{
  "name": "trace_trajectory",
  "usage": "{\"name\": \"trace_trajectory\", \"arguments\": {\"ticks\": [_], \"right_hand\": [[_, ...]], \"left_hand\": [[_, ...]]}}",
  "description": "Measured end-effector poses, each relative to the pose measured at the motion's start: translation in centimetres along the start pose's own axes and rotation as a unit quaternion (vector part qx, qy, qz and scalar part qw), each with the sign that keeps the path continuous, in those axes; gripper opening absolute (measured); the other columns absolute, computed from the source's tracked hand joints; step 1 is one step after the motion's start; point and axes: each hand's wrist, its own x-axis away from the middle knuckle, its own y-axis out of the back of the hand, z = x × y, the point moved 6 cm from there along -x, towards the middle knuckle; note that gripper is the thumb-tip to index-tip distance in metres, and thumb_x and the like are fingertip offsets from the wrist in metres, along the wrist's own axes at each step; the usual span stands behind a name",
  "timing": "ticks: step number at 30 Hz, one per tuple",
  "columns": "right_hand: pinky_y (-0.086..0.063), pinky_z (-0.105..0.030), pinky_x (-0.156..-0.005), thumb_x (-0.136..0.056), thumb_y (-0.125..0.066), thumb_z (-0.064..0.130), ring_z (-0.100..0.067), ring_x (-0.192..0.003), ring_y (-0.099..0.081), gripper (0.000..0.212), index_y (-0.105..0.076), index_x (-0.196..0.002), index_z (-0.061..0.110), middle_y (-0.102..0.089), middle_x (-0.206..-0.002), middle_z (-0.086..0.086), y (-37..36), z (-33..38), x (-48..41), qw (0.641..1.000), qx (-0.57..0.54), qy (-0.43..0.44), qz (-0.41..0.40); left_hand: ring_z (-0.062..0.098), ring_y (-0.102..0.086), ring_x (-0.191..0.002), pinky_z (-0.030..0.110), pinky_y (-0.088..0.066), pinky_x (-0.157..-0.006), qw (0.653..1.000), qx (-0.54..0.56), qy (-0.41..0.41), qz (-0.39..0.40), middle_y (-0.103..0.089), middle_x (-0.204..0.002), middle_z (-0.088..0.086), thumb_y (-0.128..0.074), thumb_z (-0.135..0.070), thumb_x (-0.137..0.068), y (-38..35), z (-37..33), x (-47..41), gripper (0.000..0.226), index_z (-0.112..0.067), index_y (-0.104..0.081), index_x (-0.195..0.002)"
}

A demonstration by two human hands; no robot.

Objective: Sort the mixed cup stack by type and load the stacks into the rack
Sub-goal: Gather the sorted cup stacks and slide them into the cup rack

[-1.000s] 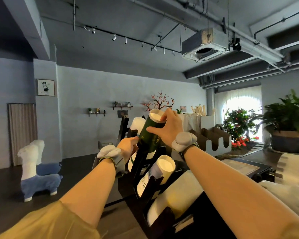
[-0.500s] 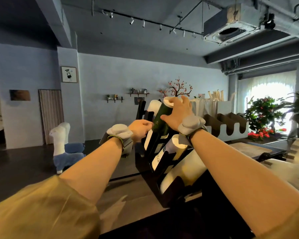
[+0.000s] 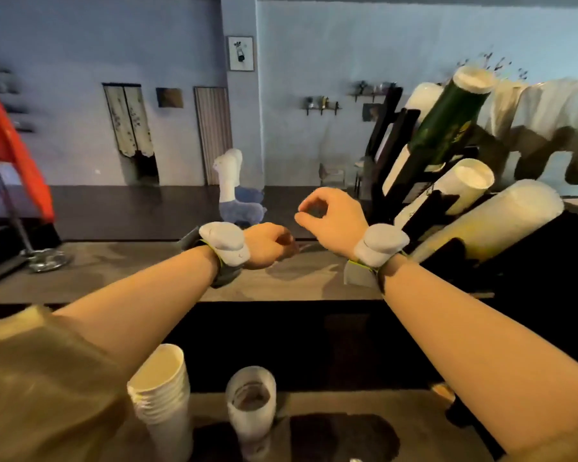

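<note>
Both hands hang empty over the counter [image 3: 121,271]: the left hand [image 3: 269,245] curled into a loose fist, the right hand [image 3: 331,216] with fingers bent, thumb nearly touching forefinger. The green cup stack [image 3: 447,125] sits tilted in the black rack [image 3: 394,141] to the right, well apart from both, and a white cup stack [image 3: 162,395] stands upright beside a clear cup stack [image 3: 251,405] on the near surface.

The white cups [image 3: 162,391] look like matt paper; the clear cups [image 3: 251,408] are cloudy plastic. The green stack [image 3: 447,125] has a glossy coat. The rack [image 3: 396,151] is dark and matt, perhaps plastic.
</note>
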Motion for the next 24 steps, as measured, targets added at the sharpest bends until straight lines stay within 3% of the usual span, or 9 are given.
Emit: {"name": "trace_trajectory", "arguments": {"ticks": [6, 10, 15, 17, 19, 22, 24], "right_hand": [[-0.045, -0.024, -0.078, -0.081, -0.071, 0.023, -0.014, -0.087, -0.062, 0.006, -0.071, -0.086, 0.019, -0.071, -0.094, 0.002, -7.9, -0.9, 5.1, 0.992, -0.041, -0.043, 0.114], [-0.04, -0.02, -0.07, -0.082, -0.071, 0.023, -0.008, -0.078, -0.056, 0.006, -0.071, -0.086, 0.018, -0.066, -0.084, 0.007, -11.3, -3.1, 9.2, 0.983, -0.043, -0.079, 0.161], [-0.043, -0.016, -0.064, -0.084, -0.07, 0.025, -0.009, -0.082, -0.062, 0.008, -0.071, -0.089, 0.018, -0.069, -0.089, 0.005, -14.4, -7.4, 14.5, 0.96, -0.057, -0.154, 0.228], [-0.043, -0.014, -0.063, -0.084, -0.07, 0.025, -0.009, -0.081, -0.063, 0.007, -0.071, -0.089, 0.02, -0.069, -0.088, 0.006, -15.1, -8.9, 16.2, 0.954, -0.05, -0.177, 0.236], [-0.044, -0.014, -0.061, -0.085, -0.069, 0.024, -0.009, -0.079, -0.062, 0.004, -0.069, -0.088, 0.021, -0.068, -0.084, 0.006, -15.1, -10.2, 17.6, 0.951, -0.049, -0.194, 0.236], [-0.044, -0.017, -0.061, -0.086, -0.069, 0.023, -0.007, -0.073, -0.06, 0.003, -0.068, -0.087, 0.021, -0.064, -0.079, 0.008, -15.3, -11.4, 18.9, 0.946, -0.047, -0.212, 0.242], [-0.044, -0.017, -0.061, -0.084, -0.071, 0.026, -0.005, -0.072, -0.058, 0.007, -0.066, -0.087, 0.023, -0.063, -0.08, 0.008, -15.4, -11.6, 19.6, 0.94, -0.035, -0.207, 0.27]], "left_hand": [[0.018, -0.063, -0.103, 0.024, -0.046, -0.087, 0.996, -0.014, 0.05, 0.071, -0.069, -0.113, 0.001, -0.06, -0.033, -0.091, -6.5, 6.4, 4.5, 0.027, -0.018, -0.069, -0.111], [0.018, -0.063, -0.104, 0.032, -0.052, -0.089, 0.989, -0.011, 0.057, 0.132, -0.067, -0.115, -0.001, -0.067, -0.046, -0.082, -13.1, 9.4, 6.7, 0.044, -0.02, -0.065, -0.117], [0.02, -0.063, -0.095, 0.03, -0.047, -0.074, 0.971, -0.158, 0.022, 0.179, -0.067, -0.107, -0.002, -0.071, -0.058, -0.069, -20.1, 12.4, 8.2, 0.052, -0.023, -0.062, -0.105], [0.023, -0.057, -0.115, 0.035, -0.041, -0.091, 0.951, -0.255, 0.008, 0.173, -0.062, -0.12, -0.001, -0.071, -0.051, -0.072, -22.0, 13.4, 8.0, 0.058, -0.022, -0.057, -0.119], [0.025, -0.042, -0.133, 0.045, -0.023, -0.112, 0.94, -0.295, 0.006, 0.171, -0.053, -0.138, 0.002, -0.064, -0.038, -0.084, -22.9, 13.4, 7.9, 0.054, -0.019, -0.052, -0.133], [0.024, -0.036, -0.138, 0.041, -0.011, -0.117, 0.942, -0.293, 0.0, 0.166, -0.052, -0.141, 0.002, -0.054, -0.034, -0.091, -22.8, 13.6, 7.5, 0.045, -0.019, -0.053, -0.134], [0.024, -0.046, -0.13, 0.031, -0.023, -0.112, 0.956, -0.243, -0.002, 0.166, -0.059, -0.13, 0.004, -0.059, -0.041, -0.089, -22.1, 13.7, 7.6, 0.046, -0.014, -0.057, -0.127]]}}
